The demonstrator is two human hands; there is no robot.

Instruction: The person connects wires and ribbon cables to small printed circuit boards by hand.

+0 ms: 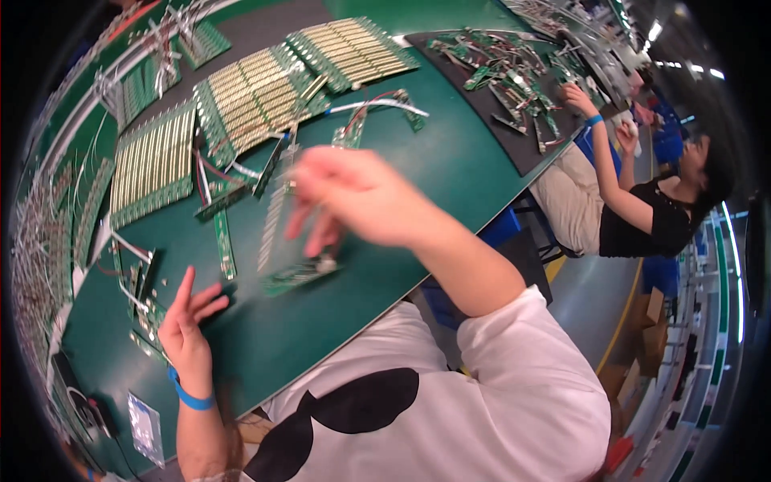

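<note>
Green table (450,173), both hands open, empty.

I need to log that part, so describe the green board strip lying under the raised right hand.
The green board strip is a short, narrow circuit board with small pale parts at one end. It lies flat and slanted on the green table. The blurred right hand is above it; contact cannot be told. The left hand rests apart from it.

Blurred right hand (353,197), perhaps holding a circuit strip (299,275), above green table (450,169).
</note>
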